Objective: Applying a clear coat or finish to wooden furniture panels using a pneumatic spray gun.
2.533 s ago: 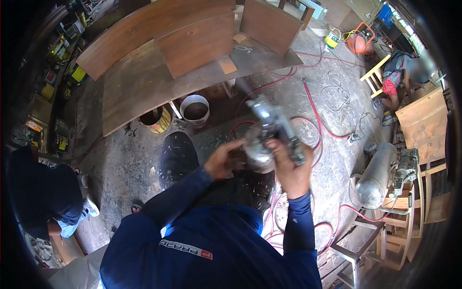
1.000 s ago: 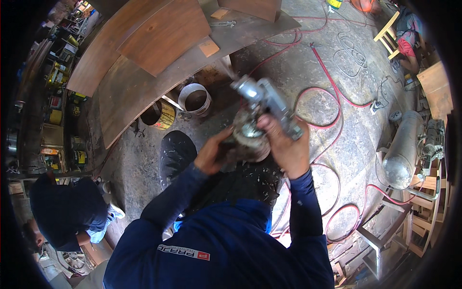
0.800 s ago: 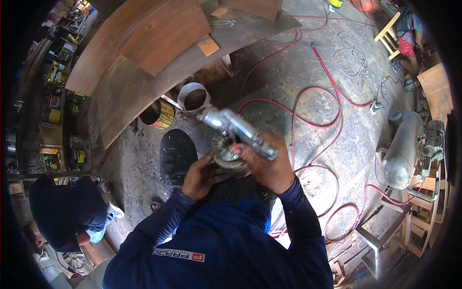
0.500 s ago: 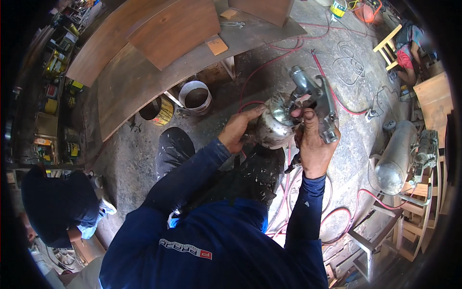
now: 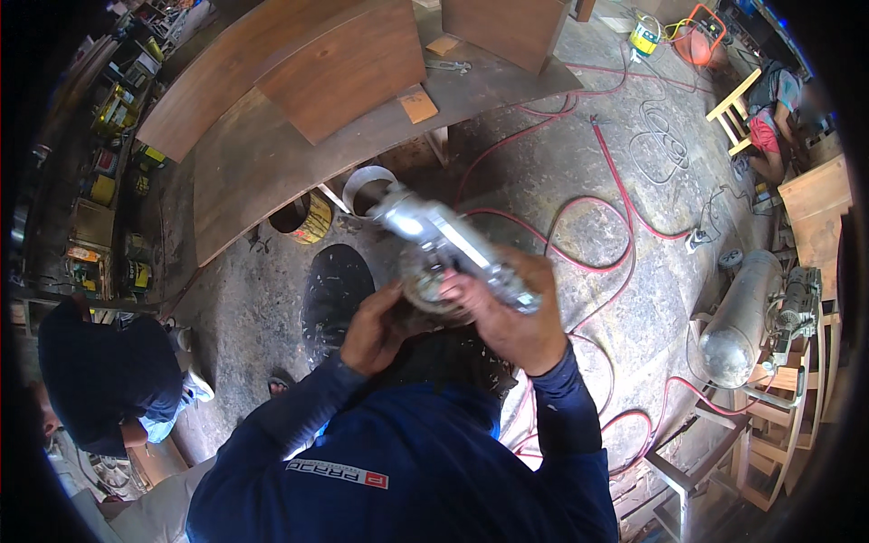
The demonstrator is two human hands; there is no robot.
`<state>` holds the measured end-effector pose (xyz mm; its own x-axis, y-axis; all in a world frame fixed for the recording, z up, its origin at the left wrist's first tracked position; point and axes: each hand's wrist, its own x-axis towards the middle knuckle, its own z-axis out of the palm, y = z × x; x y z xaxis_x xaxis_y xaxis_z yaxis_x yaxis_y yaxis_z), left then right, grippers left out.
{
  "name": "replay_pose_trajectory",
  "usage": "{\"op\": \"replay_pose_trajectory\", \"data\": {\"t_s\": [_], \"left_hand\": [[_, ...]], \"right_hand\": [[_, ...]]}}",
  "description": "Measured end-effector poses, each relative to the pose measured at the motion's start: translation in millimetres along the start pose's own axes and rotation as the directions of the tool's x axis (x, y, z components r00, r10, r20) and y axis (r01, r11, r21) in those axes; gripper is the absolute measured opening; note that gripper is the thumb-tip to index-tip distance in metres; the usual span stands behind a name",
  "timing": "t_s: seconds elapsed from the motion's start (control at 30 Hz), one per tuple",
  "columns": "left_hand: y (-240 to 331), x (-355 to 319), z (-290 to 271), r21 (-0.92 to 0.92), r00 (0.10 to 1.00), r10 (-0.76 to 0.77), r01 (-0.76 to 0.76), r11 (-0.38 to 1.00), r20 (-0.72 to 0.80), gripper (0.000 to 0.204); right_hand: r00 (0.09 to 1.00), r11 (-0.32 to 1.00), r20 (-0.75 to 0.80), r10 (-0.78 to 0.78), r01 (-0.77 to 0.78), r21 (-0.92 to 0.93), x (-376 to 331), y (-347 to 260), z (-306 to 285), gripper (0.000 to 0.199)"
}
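Observation:
Close in front of my body I hold a silver paint spray gun (image 5: 460, 246), its metal cup (image 5: 418, 282) below the body. My left hand (image 5: 373, 328) is closed around the near left side of the cup. My right hand (image 5: 523, 315) wraps the gun's handle end, its fingers reaching over toward the cup's top. The gun's front end points to the upper left, in front of a whitish bucket (image 5: 371, 181). Motion blurs the gun and cup, so the trigger and the fingertips are hard to make out.
Brown wooden panels (image 5: 339, 68) lie on a low table (image 5: 272, 172) ahead. Beside the bucket stands a yellow can (image 5: 312, 217). A red hose (image 5: 625, 195) loops over the floor toward a compressor tank (image 5: 742, 317) at right. One person (image 5: 109, 380) is at left, another (image 5: 774, 118) far right.
Both hands have brought the spray gun left and nearer to my body. The gun has turned, its front end swinging to the upper left. A hose loop behind it has come into view.

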<state>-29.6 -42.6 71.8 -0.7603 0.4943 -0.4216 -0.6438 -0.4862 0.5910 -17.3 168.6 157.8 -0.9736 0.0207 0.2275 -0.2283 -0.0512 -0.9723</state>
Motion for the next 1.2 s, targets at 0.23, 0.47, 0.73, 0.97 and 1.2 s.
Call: {"op": "replay_pose_trajectory", "data": {"t_s": [0.23,0.47,0.73,0.97,1.2], "left_hand": [[23,58,44,0.192,0.998,0.0,-0.013,0.981,0.068,0.046],[30,43,36,0.067,0.998,-0.011,0.006,0.998,0.062,0.046],[41,32,31,0.093,1.0,0.003,-0.001,0.996,-0.018,0.044],[44,34,19,0.167,0.999,0.001,-0.01,0.986,0.052,0.042],[49,-11,-12,0.044,0.988,0.152,-0.151,0.988,-0.014,0.045]], "right_hand": [[0.958,0.975,-0.287,-0.025,-0.039,-0.217,9,-35,-15,0.029],[0.987,0.979,-0.14,-0.084,0.056,-0.196,15,-44,-8,0.029],[0.979,0.958,-0.134,-0.153,0.114,-0.262,20,-43,7,0.029],[0.983,0.982,-0.182,-0.011,-0.024,-0.188,19,-49,20,0.027],[0.983,0.985,0.078,-0.166,0.17,-0.037,32,-29,48,0.025]]}}
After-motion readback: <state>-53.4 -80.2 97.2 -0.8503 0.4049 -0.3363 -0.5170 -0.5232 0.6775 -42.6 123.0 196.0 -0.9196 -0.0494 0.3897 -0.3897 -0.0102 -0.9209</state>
